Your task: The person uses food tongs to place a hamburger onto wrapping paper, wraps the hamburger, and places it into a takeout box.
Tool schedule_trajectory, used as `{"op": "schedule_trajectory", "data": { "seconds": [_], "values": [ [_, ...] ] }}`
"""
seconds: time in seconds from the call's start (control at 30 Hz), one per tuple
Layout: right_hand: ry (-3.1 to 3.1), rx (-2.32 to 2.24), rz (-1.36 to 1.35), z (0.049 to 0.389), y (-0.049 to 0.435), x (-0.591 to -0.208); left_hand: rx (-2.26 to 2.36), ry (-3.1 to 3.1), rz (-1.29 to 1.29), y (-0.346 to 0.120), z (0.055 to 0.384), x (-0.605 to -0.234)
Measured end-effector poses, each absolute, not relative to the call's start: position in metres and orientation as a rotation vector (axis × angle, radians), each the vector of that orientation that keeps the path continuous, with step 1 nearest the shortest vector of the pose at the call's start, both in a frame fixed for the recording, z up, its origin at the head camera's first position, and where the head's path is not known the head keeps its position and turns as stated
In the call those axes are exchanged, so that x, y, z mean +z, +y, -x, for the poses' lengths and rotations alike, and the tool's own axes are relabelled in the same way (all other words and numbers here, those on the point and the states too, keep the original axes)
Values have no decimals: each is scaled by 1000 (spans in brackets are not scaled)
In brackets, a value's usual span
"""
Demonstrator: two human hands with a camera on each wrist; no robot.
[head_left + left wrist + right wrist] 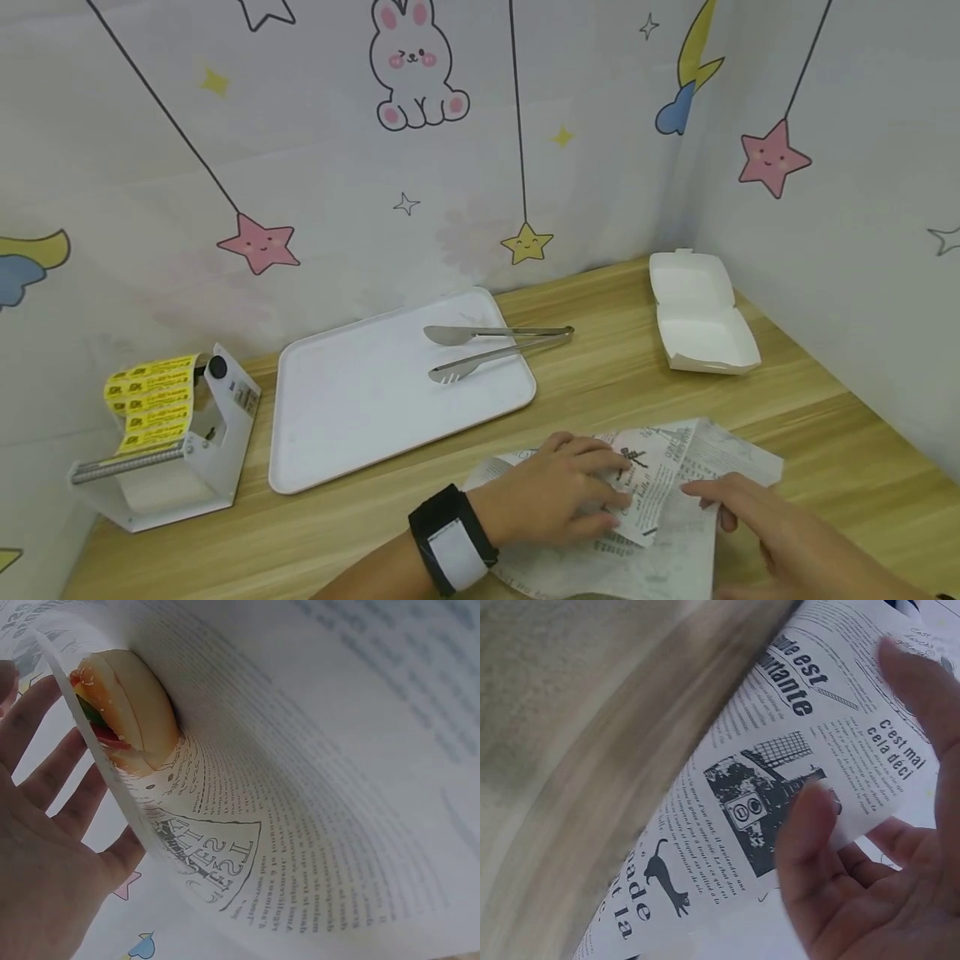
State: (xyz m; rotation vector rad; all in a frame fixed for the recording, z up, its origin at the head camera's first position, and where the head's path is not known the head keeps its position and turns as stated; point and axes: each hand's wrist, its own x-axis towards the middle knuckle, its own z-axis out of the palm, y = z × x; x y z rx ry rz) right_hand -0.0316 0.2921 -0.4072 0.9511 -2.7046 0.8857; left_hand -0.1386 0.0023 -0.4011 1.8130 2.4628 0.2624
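In the head view my left hand (558, 492) rests, fingers spread, on a newsprint-patterned wrapping paper (671, 550). A sesame-seed burger (131, 712) shows inside the curved paper in the left wrist view; the paper hides it in the head view. Outside that curve, the fingers of my left hand (56, 825) lie along the sheet. My right hand (780, 533) is at the paper's right edge, index finger extended over the print. In the right wrist view, the thumb and index finger of my right hand (870, 855) stand apart in front of the printed sheet.
A white tray (360, 400) lies at the back, with metal tongs (510, 333) across its right end. At left stands a label dispenser (225, 450) with a roll of yellow labels (157, 400). An opened white takeout box (705, 321) sits at the back right by the wall.
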Motion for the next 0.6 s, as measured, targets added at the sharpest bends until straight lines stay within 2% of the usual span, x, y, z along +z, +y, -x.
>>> {"op": "schedule_trajectory", "data": {
  "seconds": [0.13, 0.3, 0.47, 0.6],
  "values": [
    [-2674, 681, -808, 39, 290, -403, 299, 2454, -1811, 3, 140, -401],
    [-2677, 650, -622, 54, 284, -397, 413, 2429, -1779, 3, 143, -401],
    [-2716, 659, -526, 63, 278, -396, 923, 2200, -1666, 3, 154, -405],
    [-2780, 655, -443, 68, 276, -401, 1148, 2033, -1455, -1, 158, -406]
  ]
}}
